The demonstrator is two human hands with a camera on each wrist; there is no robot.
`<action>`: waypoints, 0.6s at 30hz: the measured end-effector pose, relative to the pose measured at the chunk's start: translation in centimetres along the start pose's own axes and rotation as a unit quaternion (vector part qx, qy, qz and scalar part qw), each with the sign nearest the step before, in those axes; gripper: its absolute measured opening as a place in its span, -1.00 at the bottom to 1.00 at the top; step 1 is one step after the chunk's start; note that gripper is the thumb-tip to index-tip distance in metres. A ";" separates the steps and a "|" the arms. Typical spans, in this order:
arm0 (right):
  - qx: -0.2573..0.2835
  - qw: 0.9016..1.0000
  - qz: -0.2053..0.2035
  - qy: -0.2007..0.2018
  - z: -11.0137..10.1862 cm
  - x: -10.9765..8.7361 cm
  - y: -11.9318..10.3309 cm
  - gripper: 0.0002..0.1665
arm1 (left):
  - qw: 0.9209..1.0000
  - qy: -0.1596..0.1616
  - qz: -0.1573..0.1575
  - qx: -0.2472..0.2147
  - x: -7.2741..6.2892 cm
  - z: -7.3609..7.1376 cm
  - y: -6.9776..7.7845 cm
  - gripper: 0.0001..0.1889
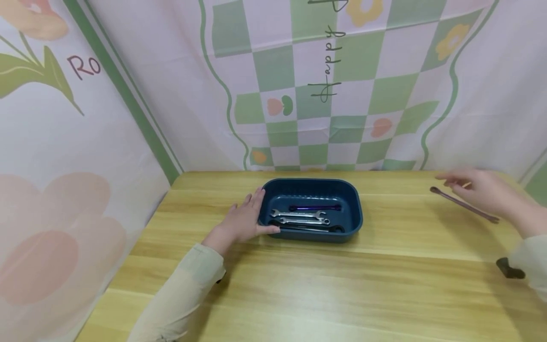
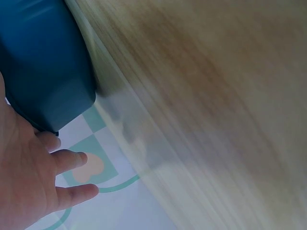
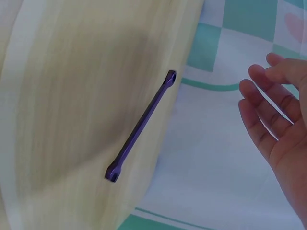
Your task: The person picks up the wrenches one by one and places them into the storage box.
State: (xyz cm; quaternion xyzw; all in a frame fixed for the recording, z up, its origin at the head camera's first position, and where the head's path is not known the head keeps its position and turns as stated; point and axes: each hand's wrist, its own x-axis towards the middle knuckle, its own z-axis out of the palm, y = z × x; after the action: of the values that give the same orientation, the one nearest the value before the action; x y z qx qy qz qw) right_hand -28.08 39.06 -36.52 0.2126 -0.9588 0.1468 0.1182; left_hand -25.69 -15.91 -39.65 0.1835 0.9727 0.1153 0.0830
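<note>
A dark blue plastic box (image 1: pixel 311 236) stands on the table with several wrenches in it. Inside lie a purple wrench (image 1: pixel 315 208), silver wrenches (image 1: pixel 295 214) and a black-ended wrench (image 1: pixel 307 228) along the front wall. My left hand (image 1: pixel 242 222) rests on the box's left end, fingers straight and spread, thumb along the front rim. At the right, another purple wrench (image 3: pixel 140 128) lies slantwise on the table. My right hand (image 1: pixel 483 190), slightly blurred, hovers over that wrench with loosely bent fingers; the right wrist view shows the hand apart from it, holding nothing.
The wooden table (image 1: pixel 325 289) reaches back to a hanging cloth (image 1: pixel 179 95) with green checks and flowers. Another printed cloth (image 1: pixel 85 152) hangs along the left side. A black strap piece (image 1: pixel 510 269) shows at my right sleeve.
</note>
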 end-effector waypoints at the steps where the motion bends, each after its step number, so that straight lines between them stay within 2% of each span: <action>1: -0.001 1.000 -0.003 -0.002 0.1 -0.1 0.2 -0.64 | 1.000 0.000 0.000 0.001 0.0 0.0 0.0 0.28; 8: 0.003 1.000 -0.018 -0.002 0.6 -0.7 1.9 -0.62 | 1.000 0.003 0.001 0.002 0.0 0.0 0.0 0.27; 14: 0.032 0.999 0.001 -0.042 0.7 -1.2 2.8 -0.62 | 1.000 0.002 -0.001 0.003 0.0 -0.2 0.1 0.27; 18: 0.030 0.997 0.026 -0.071 0.8 -1.7 3.4 -0.61 | 1.000 0.000 -0.001 0.004 0.0 -0.2 0.2 0.27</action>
State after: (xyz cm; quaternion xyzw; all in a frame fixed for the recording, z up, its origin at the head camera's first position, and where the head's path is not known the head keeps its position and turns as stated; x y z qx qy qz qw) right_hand -28.22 42.38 -38.53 0.2012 -0.9652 0.1626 0.0395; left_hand -25.66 -15.80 -39.47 0.1830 0.9733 0.1113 0.0821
